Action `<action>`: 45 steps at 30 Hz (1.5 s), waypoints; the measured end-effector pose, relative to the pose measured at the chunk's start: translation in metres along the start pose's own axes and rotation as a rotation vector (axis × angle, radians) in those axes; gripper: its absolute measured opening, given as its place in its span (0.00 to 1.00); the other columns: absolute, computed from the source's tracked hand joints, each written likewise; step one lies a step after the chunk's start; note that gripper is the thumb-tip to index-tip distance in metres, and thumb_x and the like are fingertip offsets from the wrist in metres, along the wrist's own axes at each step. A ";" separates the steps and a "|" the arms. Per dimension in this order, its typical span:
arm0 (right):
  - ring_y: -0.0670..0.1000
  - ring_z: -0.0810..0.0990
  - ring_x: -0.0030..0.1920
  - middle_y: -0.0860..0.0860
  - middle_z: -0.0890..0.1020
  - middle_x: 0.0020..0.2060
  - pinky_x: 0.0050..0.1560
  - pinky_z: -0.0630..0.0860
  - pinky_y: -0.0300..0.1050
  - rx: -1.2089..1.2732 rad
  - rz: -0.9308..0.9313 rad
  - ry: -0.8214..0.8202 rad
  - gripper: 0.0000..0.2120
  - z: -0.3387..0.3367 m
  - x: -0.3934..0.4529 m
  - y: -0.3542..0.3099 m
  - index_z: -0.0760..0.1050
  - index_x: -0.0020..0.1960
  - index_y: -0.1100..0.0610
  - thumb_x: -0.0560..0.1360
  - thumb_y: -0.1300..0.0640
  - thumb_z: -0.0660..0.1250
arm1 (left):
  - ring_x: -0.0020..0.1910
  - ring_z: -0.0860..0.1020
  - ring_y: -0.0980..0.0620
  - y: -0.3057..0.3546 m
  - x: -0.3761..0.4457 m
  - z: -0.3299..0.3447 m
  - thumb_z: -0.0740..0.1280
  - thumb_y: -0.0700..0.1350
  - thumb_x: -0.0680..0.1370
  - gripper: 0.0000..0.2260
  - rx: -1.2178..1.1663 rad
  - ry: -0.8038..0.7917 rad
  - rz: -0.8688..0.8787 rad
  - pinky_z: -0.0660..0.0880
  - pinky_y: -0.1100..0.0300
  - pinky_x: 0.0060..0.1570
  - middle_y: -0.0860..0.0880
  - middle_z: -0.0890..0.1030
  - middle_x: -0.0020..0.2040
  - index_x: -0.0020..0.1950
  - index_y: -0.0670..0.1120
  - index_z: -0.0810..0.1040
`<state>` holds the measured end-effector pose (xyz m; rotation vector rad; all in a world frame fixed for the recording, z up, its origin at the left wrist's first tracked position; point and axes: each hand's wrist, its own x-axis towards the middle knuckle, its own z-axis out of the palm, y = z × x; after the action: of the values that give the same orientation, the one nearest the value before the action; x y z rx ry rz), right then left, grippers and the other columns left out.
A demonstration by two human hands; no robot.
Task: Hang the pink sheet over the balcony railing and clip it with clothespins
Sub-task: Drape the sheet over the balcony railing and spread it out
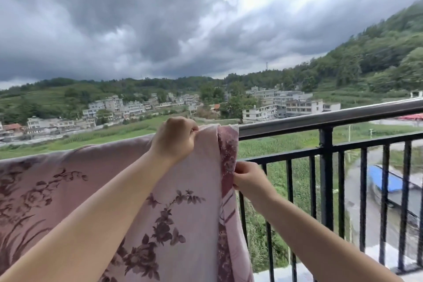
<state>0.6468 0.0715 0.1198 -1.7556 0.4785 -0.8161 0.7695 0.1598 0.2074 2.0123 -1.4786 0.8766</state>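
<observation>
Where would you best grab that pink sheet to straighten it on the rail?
Probably by its darker side border, pinched from the right, where the edge hangs free of the railing. The right hand already pinches there, while the left hand pins the sheet on top.

The pink sheet [96, 190], printed with dark floral sprays, hangs draped over the balcony railing [329, 119], covering the rail from the left edge of view to about the middle. The left hand [175, 139] is closed on the cloth at the top of the rail, near the sheet's right end. The right hand [248, 181] pinches the darker patterned border [227, 158] lower down, just beside the black vertical bars [338, 190]. Beyond the railing lie green fields, pale multi-storey houses [295, 105], a wooded hillside and heavy grey clouds.
</observation>
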 end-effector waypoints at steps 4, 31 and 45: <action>0.48 0.66 0.25 0.51 0.72 0.25 0.22 0.64 0.34 -0.355 -0.130 0.126 0.15 -0.044 -0.010 -0.019 0.68 0.30 0.59 0.75 0.67 0.57 | 0.51 0.79 0.39 0.002 -0.001 0.005 0.61 0.37 0.75 0.10 -0.039 0.022 -0.075 0.75 0.48 0.53 0.36 0.81 0.49 0.49 0.37 0.80; 0.58 0.78 0.46 0.62 0.81 0.45 0.40 0.72 0.45 -1.056 -0.333 0.150 0.09 -0.287 0.176 -0.045 0.77 0.47 0.67 0.73 0.64 0.60 | 0.52 0.76 0.46 0.198 0.098 0.108 0.52 0.51 0.80 0.18 0.192 -0.183 -0.250 0.75 0.52 0.51 0.43 0.78 0.54 0.57 0.42 0.74; 0.49 0.74 0.48 0.52 0.77 0.49 0.46 0.72 0.42 -0.636 -0.396 0.146 0.24 -0.347 0.048 0.048 0.66 0.63 0.60 0.72 0.48 0.65 | 0.59 0.61 0.47 0.232 0.099 0.117 0.57 0.50 0.78 0.17 0.236 -0.274 -0.185 0.61 0.50 0.61 0.49 0.61 0.48 0.67 0.51 0.68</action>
<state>0.4307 -0.2066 0.1493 -2.4377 0.5311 -1.1617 0.5920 -0.0548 0.2052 2.4827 -1.3478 0.7502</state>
